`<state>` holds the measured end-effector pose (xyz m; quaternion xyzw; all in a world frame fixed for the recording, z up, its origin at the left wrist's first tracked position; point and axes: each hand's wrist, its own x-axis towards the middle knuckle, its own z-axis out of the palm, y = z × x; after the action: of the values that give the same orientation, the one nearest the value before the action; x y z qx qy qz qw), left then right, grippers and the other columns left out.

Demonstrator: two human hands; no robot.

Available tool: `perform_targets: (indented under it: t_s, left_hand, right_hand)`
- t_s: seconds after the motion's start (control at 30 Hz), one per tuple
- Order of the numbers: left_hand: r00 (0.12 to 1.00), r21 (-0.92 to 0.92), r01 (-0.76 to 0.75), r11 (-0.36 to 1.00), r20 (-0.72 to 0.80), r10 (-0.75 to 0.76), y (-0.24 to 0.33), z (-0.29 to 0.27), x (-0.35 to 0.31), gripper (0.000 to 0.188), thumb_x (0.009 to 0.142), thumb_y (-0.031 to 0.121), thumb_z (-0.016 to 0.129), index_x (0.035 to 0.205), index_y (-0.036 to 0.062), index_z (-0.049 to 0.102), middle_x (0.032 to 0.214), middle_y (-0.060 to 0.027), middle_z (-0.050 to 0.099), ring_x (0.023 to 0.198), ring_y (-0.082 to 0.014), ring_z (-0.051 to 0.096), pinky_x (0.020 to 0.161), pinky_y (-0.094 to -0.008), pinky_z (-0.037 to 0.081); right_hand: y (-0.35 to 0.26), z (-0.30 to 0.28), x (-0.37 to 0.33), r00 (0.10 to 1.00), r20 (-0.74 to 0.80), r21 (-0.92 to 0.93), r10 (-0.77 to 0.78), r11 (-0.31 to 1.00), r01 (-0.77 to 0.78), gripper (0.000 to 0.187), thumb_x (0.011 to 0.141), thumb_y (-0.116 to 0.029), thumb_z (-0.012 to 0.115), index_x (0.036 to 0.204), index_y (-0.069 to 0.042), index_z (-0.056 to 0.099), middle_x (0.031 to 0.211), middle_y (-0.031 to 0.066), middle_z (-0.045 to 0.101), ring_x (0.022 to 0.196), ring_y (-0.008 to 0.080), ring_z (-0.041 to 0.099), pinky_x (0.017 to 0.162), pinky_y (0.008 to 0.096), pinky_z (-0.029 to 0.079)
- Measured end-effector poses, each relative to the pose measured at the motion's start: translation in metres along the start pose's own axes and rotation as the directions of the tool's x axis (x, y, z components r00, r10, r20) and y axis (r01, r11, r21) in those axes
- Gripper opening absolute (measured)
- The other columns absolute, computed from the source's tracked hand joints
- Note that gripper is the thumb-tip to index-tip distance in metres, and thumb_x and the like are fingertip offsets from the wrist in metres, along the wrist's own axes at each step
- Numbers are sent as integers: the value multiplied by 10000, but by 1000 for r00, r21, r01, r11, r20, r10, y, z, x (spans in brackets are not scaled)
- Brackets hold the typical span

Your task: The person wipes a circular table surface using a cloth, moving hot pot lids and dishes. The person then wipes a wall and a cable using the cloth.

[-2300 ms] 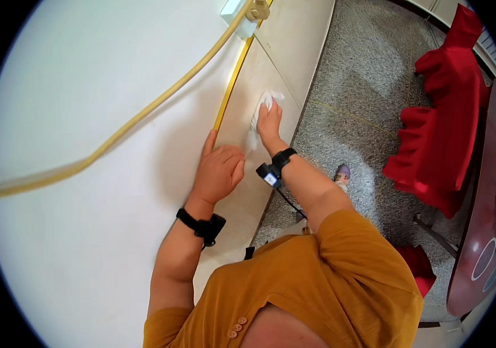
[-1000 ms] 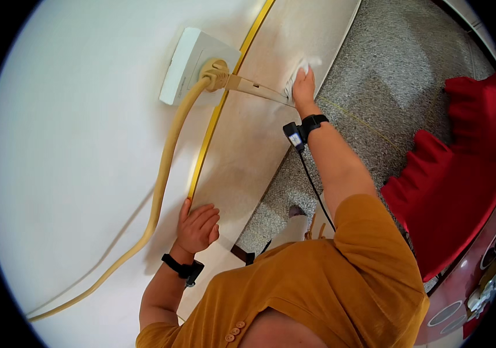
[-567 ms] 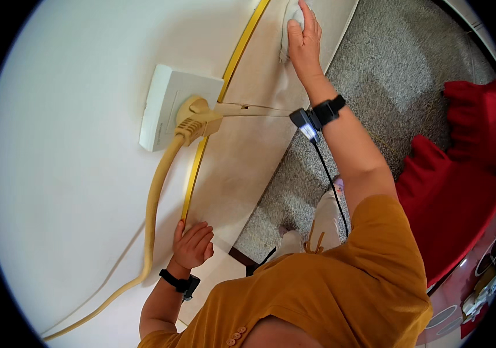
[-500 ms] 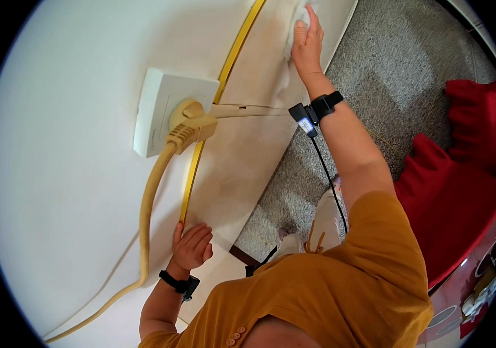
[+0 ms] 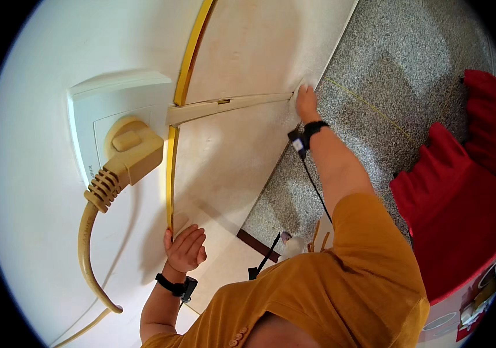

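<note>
My left hand (image 5: 185,249) lies flat on the cream wall panel (image 5: 242,156), fingers spread, next to the lower end of a yellow strip (image 5: 172,168). My right hand (image 5: 306,103) reaches far out and presses a small white cloth (image 5: 304,87) against the panel's edge, where a cream cable duct (image 5: 230,104) ends by the floor. Only a bit of the cloth shows past the fingers. Both wrists wear black bands.
A white wall socket (image 5: 100,110) with a yellowish plug (image 5: 129,152) and thick cable (image 5: 85,243) fills the left. Speckled grey floor (image 5: 387,75) lies to the right, with red fabric-covered furniture (image 5: 462,197) beyond it. A dark cord (image 5: 311,180) hangs from my right wrist.
The view has closed in on the socket. My right hand with the cloth has slid from high on the panel to the duct's end at the floor edge. The left hand stays planted.
</note>
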<state>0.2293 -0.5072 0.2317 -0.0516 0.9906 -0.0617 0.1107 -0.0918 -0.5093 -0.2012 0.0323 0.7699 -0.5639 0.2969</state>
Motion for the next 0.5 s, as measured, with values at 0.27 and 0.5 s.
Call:
perform_targets:
  t_s: [0.27, 0.5]
  left_hand:
    - [1000, 4, 24, 1000, -13, -23, 1, 0, -7, 226, 875, 235, 495, 796, 124, 676, 910, 10, 686, 961, -150, 647, 1123, -459, 138]
    - [1000, -12, -9, 1000, -26, 8, 1, 0, -5, 222, 875, 223, 495, 799, 114, 673, 905, 1, 686, 951, -164, 651, 1121, -467, 155]
  right_hand:
    - [-33, -15, -112, 893, 304, 507, 333, 737, -447, 516, 963, -334, 422, 1319, 39, 421, 1254, 239, 519, 1149, 375, 489, 966, 415, 392]
    - [-111, -14, -123, 862, -204, 279, -464, 816, 505, 484, 974, -258, 409, 1383, -2, 373, 1335, 218, 451, 1269, 359, 379, 1068, 406, 280]
